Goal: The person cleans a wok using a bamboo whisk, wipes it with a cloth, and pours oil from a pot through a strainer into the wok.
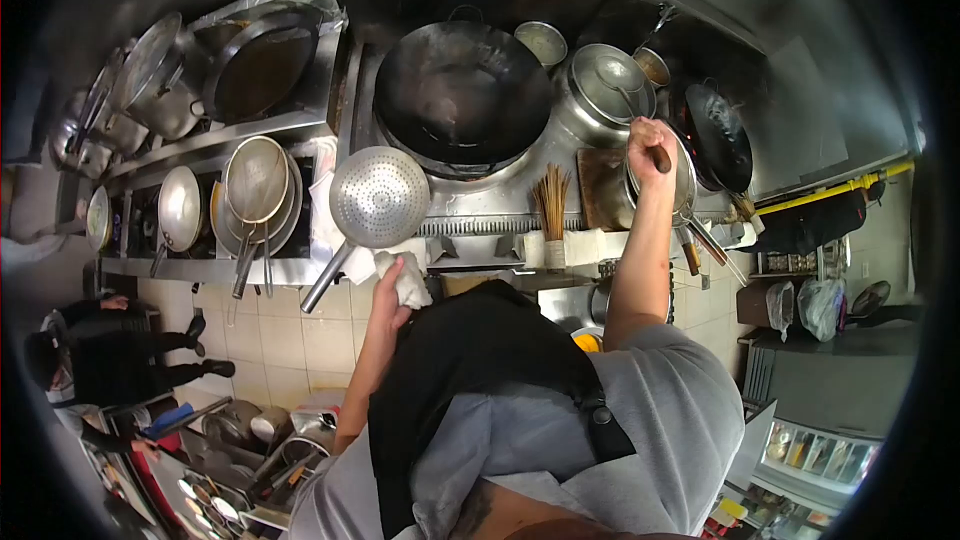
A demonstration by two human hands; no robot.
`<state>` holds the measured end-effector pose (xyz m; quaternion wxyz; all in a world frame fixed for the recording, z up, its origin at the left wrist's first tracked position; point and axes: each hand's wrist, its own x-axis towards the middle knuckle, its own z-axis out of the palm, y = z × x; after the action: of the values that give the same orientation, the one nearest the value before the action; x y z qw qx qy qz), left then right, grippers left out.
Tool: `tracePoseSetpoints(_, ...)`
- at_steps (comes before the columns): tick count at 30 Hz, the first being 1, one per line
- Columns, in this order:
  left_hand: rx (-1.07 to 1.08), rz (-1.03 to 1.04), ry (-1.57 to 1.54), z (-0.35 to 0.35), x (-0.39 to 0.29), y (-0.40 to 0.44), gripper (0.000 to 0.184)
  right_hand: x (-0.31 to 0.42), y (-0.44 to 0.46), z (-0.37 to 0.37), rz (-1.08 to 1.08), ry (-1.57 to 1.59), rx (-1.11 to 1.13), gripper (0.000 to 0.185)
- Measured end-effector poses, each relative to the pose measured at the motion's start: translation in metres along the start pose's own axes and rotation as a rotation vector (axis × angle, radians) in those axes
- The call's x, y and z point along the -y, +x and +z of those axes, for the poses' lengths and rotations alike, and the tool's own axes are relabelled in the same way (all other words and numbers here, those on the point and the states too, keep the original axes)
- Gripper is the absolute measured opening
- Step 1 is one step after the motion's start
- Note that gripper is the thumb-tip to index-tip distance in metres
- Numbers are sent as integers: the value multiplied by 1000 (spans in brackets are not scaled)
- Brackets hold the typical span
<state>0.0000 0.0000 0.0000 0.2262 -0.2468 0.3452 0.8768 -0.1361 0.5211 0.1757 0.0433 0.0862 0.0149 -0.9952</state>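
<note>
My left hand [392, 302] is closed on a crumpled white cloth [408, 280] at the stove's front edge. Just behind it lies a perforated metal strainer [380, 196], its handle pointing down and left. My right hand [652, 148] grips the brown handle end of a ladle [632, 95], whose bowl appears to be over a round metal pot [600, 75]. A large black wok [462, 95] sits on the range at the back, between my hands. Upright in the middle stands a bamboo brush [551, 202], beside a wooden board [602, 190].
A smaller black wok [718, 138] is at the right. Pans and a sieve [256, 180] rest on the left burners, near a dark oily pan [262, 68]. A person in black [125, 355] is at the far left. A yellow pipe [835, 188] runs along the right.
</note>
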Motion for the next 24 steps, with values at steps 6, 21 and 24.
tracePoseSetpoints(6, 22, -106, 108, 13, -12, 10, 37, -63, -49, 11, 116, -5, -78, 17)
tracePoseSetpoints(21, 187, -226, 280, 25, -22, 58, 34, -146, -103, 5, -119, -1252, -504, 6)
tracePoseSetpoints(24, 190, -258, 296, 23, -25, 71, 27, -139, -99, 1, -223, -1272, -519, 14)
